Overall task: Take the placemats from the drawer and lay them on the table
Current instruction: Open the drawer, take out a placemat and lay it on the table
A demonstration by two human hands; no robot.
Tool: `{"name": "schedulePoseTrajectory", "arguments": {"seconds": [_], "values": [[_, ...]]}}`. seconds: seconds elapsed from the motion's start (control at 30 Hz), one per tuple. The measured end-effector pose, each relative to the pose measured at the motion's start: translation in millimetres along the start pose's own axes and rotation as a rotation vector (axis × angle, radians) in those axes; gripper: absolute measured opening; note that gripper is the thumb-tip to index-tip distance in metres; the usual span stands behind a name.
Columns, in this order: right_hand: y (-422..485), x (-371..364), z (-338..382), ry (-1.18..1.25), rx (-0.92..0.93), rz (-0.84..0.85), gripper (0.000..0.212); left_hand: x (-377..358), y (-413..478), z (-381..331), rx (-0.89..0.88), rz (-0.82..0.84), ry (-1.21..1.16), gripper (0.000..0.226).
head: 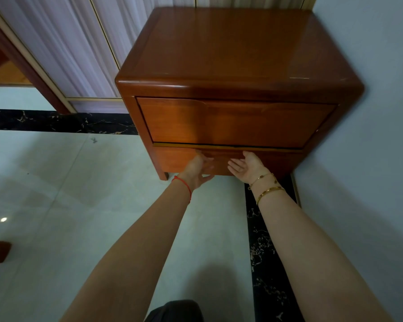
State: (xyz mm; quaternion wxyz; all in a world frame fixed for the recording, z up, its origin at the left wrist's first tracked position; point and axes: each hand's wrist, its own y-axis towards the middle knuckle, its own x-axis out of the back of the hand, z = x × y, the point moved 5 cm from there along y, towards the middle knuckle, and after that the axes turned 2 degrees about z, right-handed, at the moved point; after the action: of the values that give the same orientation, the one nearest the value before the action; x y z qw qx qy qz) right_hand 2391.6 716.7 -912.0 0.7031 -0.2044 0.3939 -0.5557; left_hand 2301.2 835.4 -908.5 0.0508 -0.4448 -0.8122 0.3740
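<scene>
A reddish-brown wooden cabinet (230,54) stands against the wall, with an upper drawer (237,122) and a lower drawer (172,159). The upper drawer is shut. A thin yellowish gap shows along the lower drawer's top edge. My left hand (199,169) and my right hand (248,167) are side by side, palms up, at the carved grip recess of the lower drawer, and their fingertips hook into it. No placemats are in view, and the insides of both drawers are hidden.
A pale wall (370,135) closes in the cabinet's right side. Glossy light floor tiles (68,194) with black marble strips (56,122) spread to the left. White curtains (68,43) hang behind. Dark wooden furniture (0,66) stands at the far left.
</scene>
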Motion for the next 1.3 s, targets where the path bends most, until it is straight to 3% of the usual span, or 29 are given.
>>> {"name": "schedulePoseTrajectory", "arguments": {"seconds": [0.2, 0.47, 1.1, 1.2, 1.3], "values": [[-25.9, 26.7, -32.8, -0.053, -0.027, -0.010, 0.049, 14.4, -27.3, 30.4, 0.004, -0.021, 0.092, 0.010], [-71.7, 53.5, -58.9, -0.186, -0.050, -0.024, 0.047, 29.4, -67.4, 73.0, 0.005, -0.005, 0.169, 0.037], [-119.0, 83.4, -86.3, -0.269, -0.119, -0.025, 0.041, 44.1, -117.9, 99.8, 0.052, 0.084, 0.381, 0.034], [-119.9, 92.3, -71.9, -0.588, -0.042, -0.140, 0.047, 51.5, -124.5, 84.5, 0.103, 0.118, 0.521, 0.033], [-116.1, 99.1, -37.0, -0.914, 0.234, -0.292, 0.051, 60.9, -125.2, 56.1, 0.183, 0.153, 0.570, 0.021]]}}
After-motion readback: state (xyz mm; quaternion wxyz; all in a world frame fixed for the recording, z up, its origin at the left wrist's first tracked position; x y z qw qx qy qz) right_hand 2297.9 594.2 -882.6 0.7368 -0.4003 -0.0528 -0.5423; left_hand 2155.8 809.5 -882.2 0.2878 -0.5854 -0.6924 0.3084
